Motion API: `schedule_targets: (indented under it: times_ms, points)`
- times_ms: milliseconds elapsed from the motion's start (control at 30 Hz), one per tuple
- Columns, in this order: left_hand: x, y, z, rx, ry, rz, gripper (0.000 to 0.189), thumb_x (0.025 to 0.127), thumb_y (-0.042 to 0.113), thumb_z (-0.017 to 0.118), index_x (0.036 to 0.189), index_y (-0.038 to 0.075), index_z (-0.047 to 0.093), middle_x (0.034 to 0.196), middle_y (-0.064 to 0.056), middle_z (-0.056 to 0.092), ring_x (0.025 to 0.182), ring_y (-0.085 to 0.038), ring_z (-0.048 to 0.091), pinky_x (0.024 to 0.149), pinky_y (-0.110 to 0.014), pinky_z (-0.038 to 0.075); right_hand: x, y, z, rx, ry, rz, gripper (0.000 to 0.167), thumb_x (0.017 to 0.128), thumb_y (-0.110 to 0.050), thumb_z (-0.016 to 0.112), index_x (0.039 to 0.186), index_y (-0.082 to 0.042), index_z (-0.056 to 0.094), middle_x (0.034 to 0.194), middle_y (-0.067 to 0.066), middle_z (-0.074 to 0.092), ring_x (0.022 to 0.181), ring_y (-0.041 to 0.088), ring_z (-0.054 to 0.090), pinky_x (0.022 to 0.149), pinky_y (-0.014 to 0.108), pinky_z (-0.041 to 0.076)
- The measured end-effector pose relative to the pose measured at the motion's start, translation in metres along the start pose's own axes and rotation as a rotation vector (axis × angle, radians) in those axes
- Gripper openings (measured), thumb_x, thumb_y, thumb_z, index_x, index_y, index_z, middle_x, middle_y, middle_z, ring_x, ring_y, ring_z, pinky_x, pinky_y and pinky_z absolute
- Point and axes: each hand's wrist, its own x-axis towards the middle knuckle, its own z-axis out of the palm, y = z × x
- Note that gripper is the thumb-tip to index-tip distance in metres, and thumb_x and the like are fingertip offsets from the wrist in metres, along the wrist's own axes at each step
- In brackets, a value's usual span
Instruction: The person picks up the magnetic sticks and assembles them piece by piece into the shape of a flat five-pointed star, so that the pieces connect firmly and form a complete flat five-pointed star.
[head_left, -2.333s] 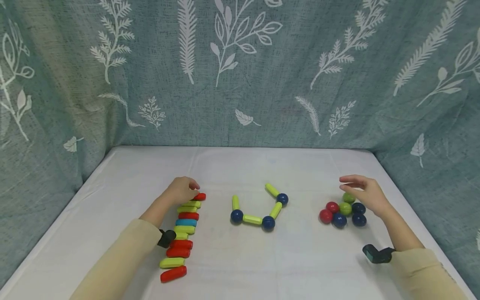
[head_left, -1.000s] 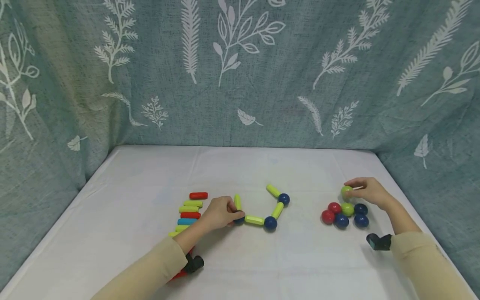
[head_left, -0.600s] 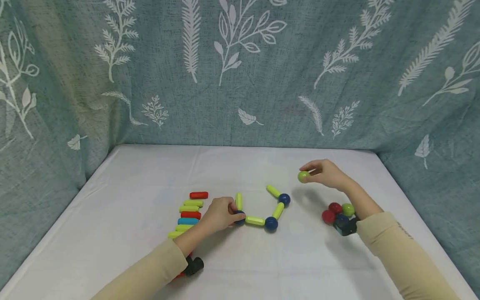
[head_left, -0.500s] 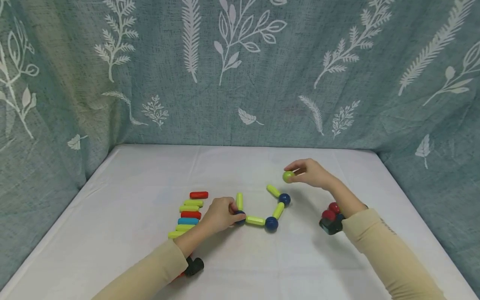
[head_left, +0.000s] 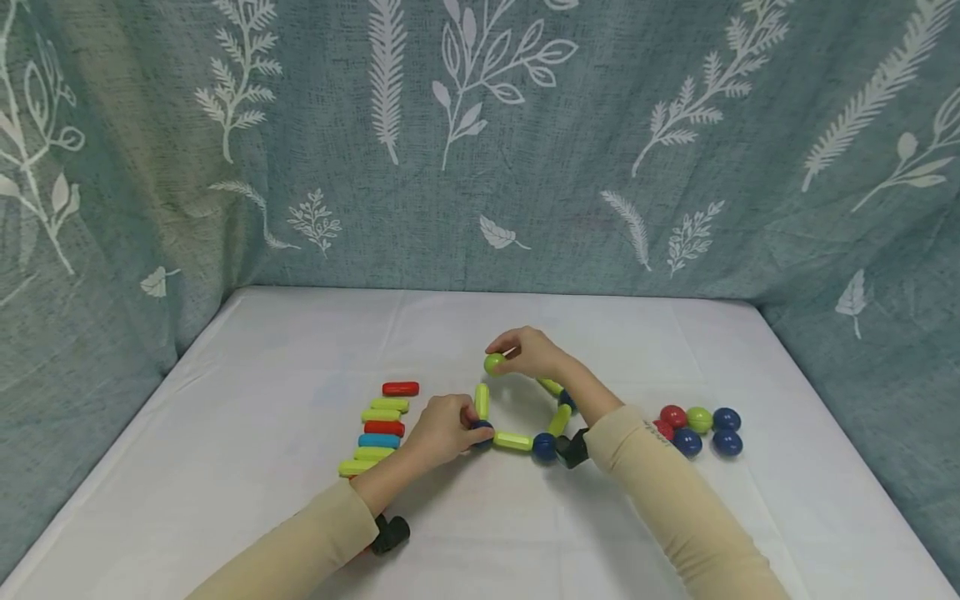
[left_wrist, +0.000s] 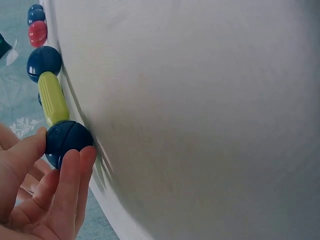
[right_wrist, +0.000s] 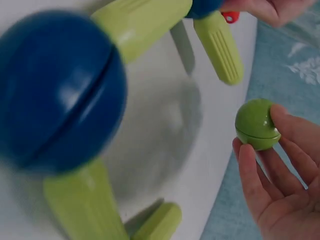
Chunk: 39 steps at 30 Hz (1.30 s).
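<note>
My left hand (head_left: 444, 427) pinches the dark blue ball (left_wrist: 69, 142) at the left corner of a chain of balls and rods. A yellow-green rod (head_left: 482, 402) points away from that ball, and another yellow-green rod (head_left: 513, 441) joins it to a second blue ball (head_left: 544, 447). Between thumb and fingers my right hand (head_left: 529, 353) holds a green ball (right_wrist: 258, 124), just beyond the free end of the upright rod. My right forearm partly covers the chain's right side, where a third blue ball (head_left: 567, 400) peeks out.
Red, yellow-green and blue rods lie in a column on the left, among them a red rod (head_left: 401, 388); my left arm hides the lower ones. On the right sits a cluster of red, green and blue balls, including a green ball (head_left: 700, 419). A patterned curtain (head_left: 420, 208) hangs behind the table.
My right hand has picked the green ball from the cluster and carried it left across to the upright rod. My left hand moved from the rods to the blue ball and has stayed there.
</note>
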Motion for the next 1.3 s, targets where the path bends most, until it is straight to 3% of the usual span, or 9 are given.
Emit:
schedule_targets:
  times_ms: [367, 667, 867, 1100, 1300]
  points:
    - [0.002, -0.001, 0.002, 0.007, 0.025, 0.039, 0.023, 0.075, 0.019, 0.076, 0.074, 0.005, 0.057, 0.060, 0.001, 0.054, 0.048, -0.008, 0.050, 0.046, -0.021, 0.041, 0.012, -0.013, 0.019, -0.117, -0.064, 0.049, 0.027, 0.084, -0.005, 0.064, 0.110, -0.001, 0.063, 0.114, 0.012, 0.061, 0.104, 0.026, 0.058, 0.086, 0.031, 0.047]
    - [0.002, -0.001, 0.002, 0.003, 0.023, 0.016, 0.023, 0.075, 0.018, 0.076, 0.075, 0.004, 0.058, 0.060, 0.001, 0.055, 0.047, -0.008, 0.051, 0.046, -0.021, 0.042, 0.007, -0.008, 0.019, -0.080, -0.059, 0.052, 0.030, 0.085, -0.008, 0.063, 0.114, -0.001, 0.061, 0.118, 0.012, 0.059, 0.106, 0.026, 0.057, 0.086, 0.032, 0.047]
    - [0.002, 0.000, 0.002, -0.001, 0.011, -0.003, 0.024, 0.075, 0.019, 0.076, 0.075, 0.004, 0.057, 0.061, 0.000, 0.054, 0.049, -0.010, 0.051, 0.047, -0.021, 0.043, -0.010, 0.004, 0.007, 0.031, 0.020, -0.002, 0.031, 0.086, -0.005, 0.061, 0.117, 0.001, 0.059, 0.120, 0.016, 0.058, 0.104, 0.026, 0.059, 0.083, 0.031, 0.049]
    - [0.004, 0.002, 0.003, 0.022, -0.005, -0.059, 0.025, 0.075, 0.022, 0.076, 0.078, 0.005, 0.058, 0.065, -0.001, 0.054, 0.054, -0.011, 0.050, 0.050, -0.021, 0.044, -0.043, 0.025, -0.015, 0.114, 0.107, -0.003, 0.032, 0.087, -0.008, 0.061, 0.117, 0.003, 0.058, 0.118, 0.019, 0.057, 0.104, 0.027, 0.058, 0.085, 0.036, 0.048]
    - [0.003, 0.006, 0.002, 0.019, -0.024, -0.037, 0.025, 0.076, 0.021, 0.075, 0.076, 0.006, 0.055, 0.061, -0.002, 0.051, 0.050, -0.011, 0.049, 0.048, -0.022, 0.041, -0.063, 0.043, -0.027, 0.123, 0.152, 0.013, 0.034, 0.087, -0.011, 0.062, 0.117, 0.004, 0.057, 0.117, 0.019, 0.058, 0.105, 0.028, 0.057, 0.084, 0.036, 0.048]
